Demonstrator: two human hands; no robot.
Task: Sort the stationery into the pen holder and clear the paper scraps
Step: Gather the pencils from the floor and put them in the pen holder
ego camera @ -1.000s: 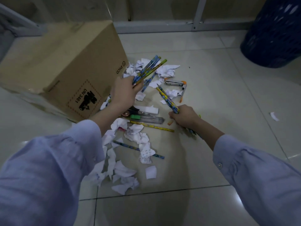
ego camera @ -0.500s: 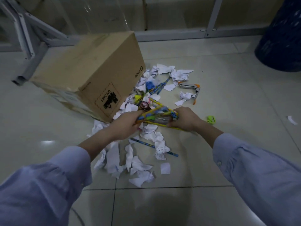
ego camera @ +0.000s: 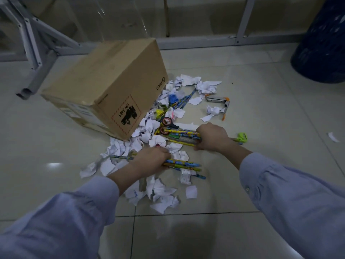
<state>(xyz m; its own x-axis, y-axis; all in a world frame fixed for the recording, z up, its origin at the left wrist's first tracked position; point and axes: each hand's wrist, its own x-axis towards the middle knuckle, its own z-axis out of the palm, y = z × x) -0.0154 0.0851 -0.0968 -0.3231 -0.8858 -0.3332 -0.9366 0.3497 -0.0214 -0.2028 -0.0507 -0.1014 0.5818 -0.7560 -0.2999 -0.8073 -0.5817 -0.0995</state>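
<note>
Firmly gripping pencils (ego camera: 183,164), left hand (ego camera: 150,161), right hand (ego camera: 211,136)

This looks like an office or workroom rather than a home: a glossy pale tiled floor (ego camera: 261,113) runs up to a grey metal partition frame (ego camera: 224,43) along the wall. Grey metal furniture legs (ego camera: 38,75), a brown cardboard shipping box (ego camera: 104,81) and a dark blue plastic waste bin (ego camera: 324,43) stand on it.

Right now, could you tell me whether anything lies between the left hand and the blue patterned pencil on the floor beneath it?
Yes: a crumpled white paper scrap lies across the blue patterned pencil near its right end, and the left hand itself is full, gripping a bundle of yellow-and-blue pencils.
</note>
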